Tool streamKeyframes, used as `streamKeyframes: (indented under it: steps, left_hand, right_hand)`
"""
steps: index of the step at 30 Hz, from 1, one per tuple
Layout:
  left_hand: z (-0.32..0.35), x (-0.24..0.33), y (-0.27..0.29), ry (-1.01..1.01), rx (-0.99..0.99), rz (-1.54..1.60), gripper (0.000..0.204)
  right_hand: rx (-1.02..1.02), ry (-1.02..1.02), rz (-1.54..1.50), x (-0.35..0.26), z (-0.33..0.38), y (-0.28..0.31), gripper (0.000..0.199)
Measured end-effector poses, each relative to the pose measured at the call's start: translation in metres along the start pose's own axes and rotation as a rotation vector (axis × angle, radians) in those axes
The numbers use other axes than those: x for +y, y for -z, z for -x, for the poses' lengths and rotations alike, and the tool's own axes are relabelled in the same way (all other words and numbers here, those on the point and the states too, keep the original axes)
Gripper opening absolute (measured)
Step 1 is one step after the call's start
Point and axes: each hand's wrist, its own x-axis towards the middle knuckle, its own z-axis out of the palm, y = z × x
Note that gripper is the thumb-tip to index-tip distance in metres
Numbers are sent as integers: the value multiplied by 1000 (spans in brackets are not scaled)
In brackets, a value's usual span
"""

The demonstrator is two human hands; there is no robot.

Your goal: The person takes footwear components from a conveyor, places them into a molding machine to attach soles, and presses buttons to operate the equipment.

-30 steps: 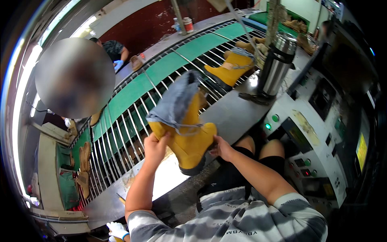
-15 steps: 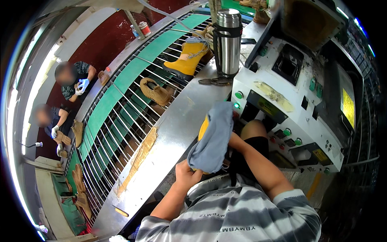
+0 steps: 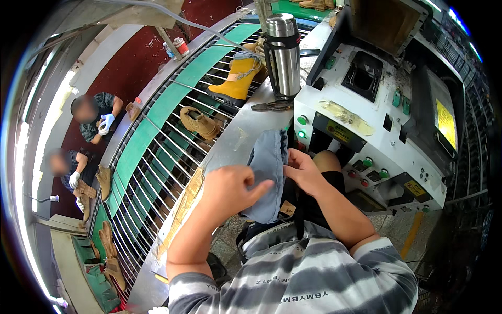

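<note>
A grey-blue cloth boot lining (image 3: 267, 180) hangs in front of my body, above my lap. My right hand (image 3: 302, 170) pinches its right edge near the upper part. On its other side, my left hand (image 3: 227, 189) is raised in front of the cloth, thumb stretched out toward it and fingers bent, with nothing seen in them. Whether the left fingertips touch the cloth cannot be told. A small tan tag (image 3: 287, 208) shows at the lower edge of the cloth.
A metal ledge (image 3: 230, 144) borders a roller rack bearing a yellow boot (image 3: 235, 81) and a tan boot (image 3: 200, 123). A steel flask (image 3: 283, 57) and pliers (image 3: 272, 106) stand and lie nearby. Right is a white machine (image 3: 334, 112). Two people (image 3: 97, 112) work beyond the rack.
My left hand has let go of the lining's lower edge and risen up and left. The yellow part beside the cloth no longer shows. The right hand's fingers have come into view at its edge.
</note>
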Motion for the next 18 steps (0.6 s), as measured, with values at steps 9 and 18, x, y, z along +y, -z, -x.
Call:
streamKeyframes:
  steps: [9,18]
  left_hand:
    - [-32,6,4,-44,-346,-113,52]
    - [-51,-123,-44,684,-34,1415,14]
  right_hand:
    - [57,128,327,-25,-16,-25,18]
    - [258,-186,-252,-13,-41,5,22]
